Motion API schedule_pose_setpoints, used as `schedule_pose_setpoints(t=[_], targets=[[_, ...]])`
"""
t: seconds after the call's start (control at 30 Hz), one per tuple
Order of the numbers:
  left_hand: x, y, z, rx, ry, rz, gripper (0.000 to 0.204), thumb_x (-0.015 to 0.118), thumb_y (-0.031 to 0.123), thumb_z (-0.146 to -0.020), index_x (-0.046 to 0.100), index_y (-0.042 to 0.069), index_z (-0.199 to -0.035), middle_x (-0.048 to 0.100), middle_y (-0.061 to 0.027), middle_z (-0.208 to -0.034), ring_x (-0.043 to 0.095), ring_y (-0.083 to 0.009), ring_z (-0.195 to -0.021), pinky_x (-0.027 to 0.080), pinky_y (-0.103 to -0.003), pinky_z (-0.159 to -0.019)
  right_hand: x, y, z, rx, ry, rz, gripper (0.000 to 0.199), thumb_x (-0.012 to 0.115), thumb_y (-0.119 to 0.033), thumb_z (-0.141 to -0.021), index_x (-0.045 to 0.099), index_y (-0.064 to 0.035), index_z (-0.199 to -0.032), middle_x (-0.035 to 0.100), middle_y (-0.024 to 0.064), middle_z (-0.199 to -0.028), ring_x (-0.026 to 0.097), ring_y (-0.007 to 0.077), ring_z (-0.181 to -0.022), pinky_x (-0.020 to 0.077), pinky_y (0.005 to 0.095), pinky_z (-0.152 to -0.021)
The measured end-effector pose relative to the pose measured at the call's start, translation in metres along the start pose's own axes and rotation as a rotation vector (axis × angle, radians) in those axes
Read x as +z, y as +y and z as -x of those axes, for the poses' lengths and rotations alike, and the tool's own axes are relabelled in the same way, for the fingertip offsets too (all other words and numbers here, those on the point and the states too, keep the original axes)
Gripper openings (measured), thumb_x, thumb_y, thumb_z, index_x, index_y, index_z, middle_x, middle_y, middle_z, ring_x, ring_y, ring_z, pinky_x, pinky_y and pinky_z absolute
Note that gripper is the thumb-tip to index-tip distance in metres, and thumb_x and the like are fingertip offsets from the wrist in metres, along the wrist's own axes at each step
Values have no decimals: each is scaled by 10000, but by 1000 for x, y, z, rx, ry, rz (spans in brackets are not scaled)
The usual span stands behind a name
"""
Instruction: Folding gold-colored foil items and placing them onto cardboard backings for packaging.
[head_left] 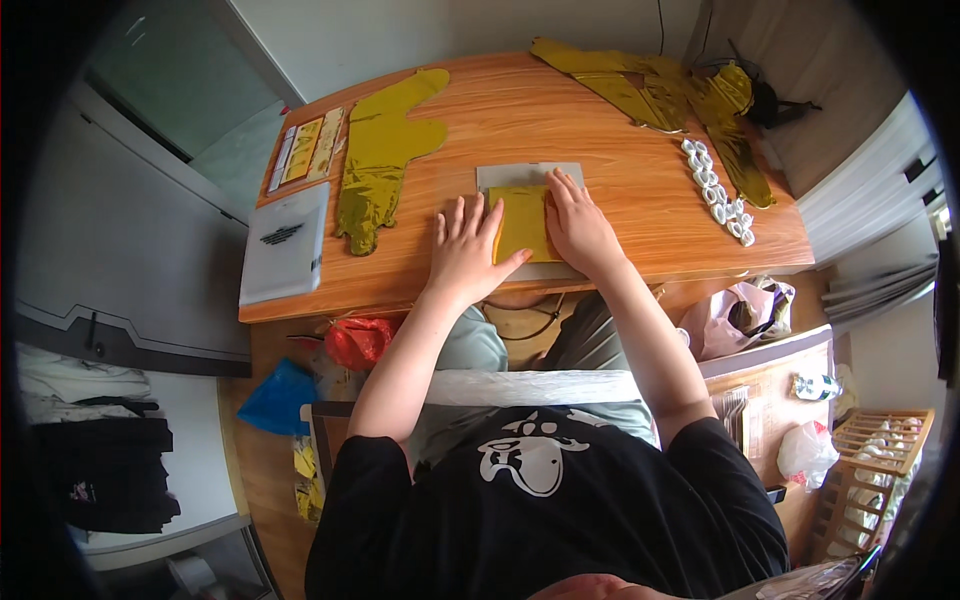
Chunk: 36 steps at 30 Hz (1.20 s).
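A folded gold foil sheet (523,220), shaped into a neat rectangle, lies on a greyish flat plastic sleeve (527,176) near the front middle of the wooden table. My left hand (466,246) rests flat with fingers spread, its thumb and fingertips touching the foil's left edge. Along the right edge lies my right hand (582,226), palm down with its fingers stretched forward. Neither hand grips anything. To the left, an unfolded flat gold foil balloon (392,140) is spread on the table.
More flat gold foil balloons (640,85) lie at the table's back right. Beside them are several white rings (715,190) in a cluster. A printed card pack (305,150) and a stack of clear plastic bags (285,243) occupy the left end. A pink bag (738,318) sits at right.
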<state>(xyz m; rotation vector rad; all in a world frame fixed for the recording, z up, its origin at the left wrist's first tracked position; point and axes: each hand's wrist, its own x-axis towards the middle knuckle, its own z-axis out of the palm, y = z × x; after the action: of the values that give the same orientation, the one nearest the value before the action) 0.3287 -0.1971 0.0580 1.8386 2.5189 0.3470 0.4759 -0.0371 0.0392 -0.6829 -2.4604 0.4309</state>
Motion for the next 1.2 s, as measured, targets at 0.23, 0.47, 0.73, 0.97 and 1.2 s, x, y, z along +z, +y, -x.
schedule_pose_setpoints(t=[0.23, 0.47, 0.73, 0.97, 1.2], targets=[[2, -9, 3, 11, -25, -4, 816, 467, 648, -984, 275, 160, -1609, 239, -186, -1664, 160, -394, -1550, 90, -611, -1234, -65, -8, 38, 106, -122, 35, 451, 664, -250, -940, 610, -47, -1338, 582, 147, -1415, 487, 345, -1375, 322, 522, -1191], [-28, -20, -13, 139, -98, 89, 863, 450, 709, -959, 265, 180, -1614, 217, -150, -1677, 207, -332, -1550, 123, -568, -1246, -59, 0, 56, -1, -49, 83, 454, 674, -261, -944, 614, -41, -1337, 604, 151, -1392, 477, 332, -1393, 321, 546, -1186], [-1, -30, -14, 219, -106, 14, 892, 422, 770, -938, 250, 225, -1623, 179, -147, -1690, 161, -347, -1560, 132, -581, -1243, -32, -24, 45, 50, 28, -3, 357, 596, -192, -985, 532, -9, -1285, 621, 195, -1329, 542, 362, -1316, 394, 517, -1136], [-2, -34, -11, 201, -82, -3, 856, 492, 707, -945, 259, 235, -1620, 199, -150, -1684, 183, -359, -1553, 158, -574, -1241, -45, -29, 50, 43, 19, 20, 419, 634, -196, -961, 539, -38, -1337, 615, 177, -1357, 516, 376, -1347, 366, 517, -1159], [-5, -30, -11, 202, -50, 57, 842, 530, 682, -940, 271, 249, -1615, 194, -145, -1685, 180, -362, -1553, 166, -593, -1232, -34, -35, 56, -15, 24, 154, 339, 661, -236, -949, 691, -88, -1253, 665, 101, -1338, 518, 322, -1369, 323, 560, -1177]])
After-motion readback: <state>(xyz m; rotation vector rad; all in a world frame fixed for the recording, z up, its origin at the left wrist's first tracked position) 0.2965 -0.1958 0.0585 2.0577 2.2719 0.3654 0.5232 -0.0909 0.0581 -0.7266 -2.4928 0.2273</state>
